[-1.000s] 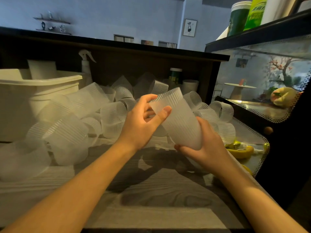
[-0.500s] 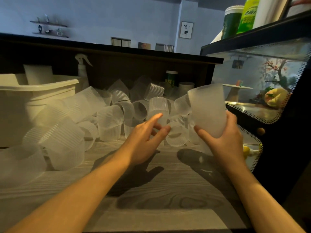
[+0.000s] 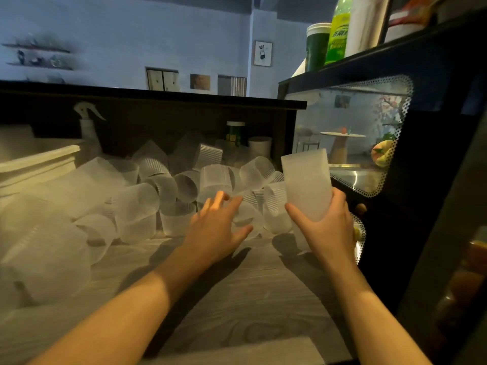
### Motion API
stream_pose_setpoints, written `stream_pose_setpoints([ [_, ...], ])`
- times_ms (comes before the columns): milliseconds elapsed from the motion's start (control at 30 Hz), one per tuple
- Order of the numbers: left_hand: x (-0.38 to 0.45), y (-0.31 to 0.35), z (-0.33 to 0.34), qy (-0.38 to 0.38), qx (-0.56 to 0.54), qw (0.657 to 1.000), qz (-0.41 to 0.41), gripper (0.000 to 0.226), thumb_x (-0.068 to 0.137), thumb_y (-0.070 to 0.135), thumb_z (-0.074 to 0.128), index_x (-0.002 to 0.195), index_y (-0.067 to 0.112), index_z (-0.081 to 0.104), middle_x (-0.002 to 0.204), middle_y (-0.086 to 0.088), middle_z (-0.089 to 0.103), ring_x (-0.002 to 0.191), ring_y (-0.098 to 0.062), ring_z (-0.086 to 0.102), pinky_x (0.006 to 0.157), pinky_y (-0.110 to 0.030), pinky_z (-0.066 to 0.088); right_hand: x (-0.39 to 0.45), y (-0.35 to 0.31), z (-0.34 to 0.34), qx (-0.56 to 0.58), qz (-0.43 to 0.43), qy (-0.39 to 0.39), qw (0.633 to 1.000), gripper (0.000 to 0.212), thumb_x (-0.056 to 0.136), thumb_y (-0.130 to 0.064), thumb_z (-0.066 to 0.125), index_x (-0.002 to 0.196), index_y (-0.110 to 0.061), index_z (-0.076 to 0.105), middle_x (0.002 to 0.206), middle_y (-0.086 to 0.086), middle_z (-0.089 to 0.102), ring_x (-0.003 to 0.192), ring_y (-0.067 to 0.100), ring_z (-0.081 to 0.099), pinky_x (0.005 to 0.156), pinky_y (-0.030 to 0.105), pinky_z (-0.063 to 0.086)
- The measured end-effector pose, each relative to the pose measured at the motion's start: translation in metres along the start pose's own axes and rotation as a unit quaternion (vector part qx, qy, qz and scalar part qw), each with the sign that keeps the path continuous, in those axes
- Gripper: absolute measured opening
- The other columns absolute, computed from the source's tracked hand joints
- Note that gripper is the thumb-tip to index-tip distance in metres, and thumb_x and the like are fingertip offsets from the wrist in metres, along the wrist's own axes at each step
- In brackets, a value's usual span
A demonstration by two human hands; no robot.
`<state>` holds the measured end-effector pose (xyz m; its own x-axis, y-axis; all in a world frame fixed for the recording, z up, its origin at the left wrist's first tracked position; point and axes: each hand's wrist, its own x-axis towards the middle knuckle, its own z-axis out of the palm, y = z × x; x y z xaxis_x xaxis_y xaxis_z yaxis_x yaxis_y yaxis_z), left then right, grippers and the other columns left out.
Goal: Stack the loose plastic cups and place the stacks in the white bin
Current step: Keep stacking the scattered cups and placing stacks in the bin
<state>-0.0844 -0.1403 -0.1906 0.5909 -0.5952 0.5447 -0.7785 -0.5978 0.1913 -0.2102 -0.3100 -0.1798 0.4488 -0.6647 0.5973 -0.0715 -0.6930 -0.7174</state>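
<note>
My right hand grips a stack of frosted ribbed plastic cups by its narrow end, wide mouth tilted up, at centre right above the wooden counter. My left hand is stretched forward with fingers spread and straight, holding nothing, its fingertips at a loose cup lying on its side. A heap of several loose translucent cups covers the back and left of the counter. The white bin stands at far left, only its rim and part of a wall showing.
A spray bottle stands behind the bin. A green-lidded jar and a white tub sit at the back. A dark glass display case borders the right. The wooden counter lies under my forearms.
My left hand let go of the stack and reached forward to the loose cups, fingers spreading. My right hand carried the stack up and to the right, turning it upright.
</note>
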Motion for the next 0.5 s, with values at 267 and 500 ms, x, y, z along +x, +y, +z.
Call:
stream_pose_setpoints([
  [267, 0.014, 0.003, 0.026, -0.02, 0.102, 0.993, 0.061, 0.076, 0.086, 0.068, 0.051, 0.148, 0.033, 0.021, 0.151, 0.001, 0.027, 0.131, -0.02, 0.034, 0.093, -0.032, 0.047, 0.0, 0.002, 0.006, -0.029, -0.018, -0.013, 0.999, 0.085, 0.071, -0.061, 0.073, 0.135, -0.022, 0.033, 0.12, -0.001, 0.046, 0.096, 0.009, 0.043, 0.063, 0.019, 0.034],
  [500, 0.027, 0.018, 0.038, 0.005, 0.107, 0.993, -0.039, 0.069, 0.083, 0.064, 0.06, 0.132, 0.024, 0.034, 0.137, -0.004, 0.038, 0.115, -0.024, 0.044, 0.083, -0.033, 0.051, -0.002, 0.0, 0.003, -0.03, -0.018, -0.021, 0.999, 0.083, 0.073, -0.058, 0.073, 0.135, -0.021, 0.033, 0.118, -0.003, 0.044, 0.096, 0.009, 0.042, 0.06, 0.01, 0.027],
])
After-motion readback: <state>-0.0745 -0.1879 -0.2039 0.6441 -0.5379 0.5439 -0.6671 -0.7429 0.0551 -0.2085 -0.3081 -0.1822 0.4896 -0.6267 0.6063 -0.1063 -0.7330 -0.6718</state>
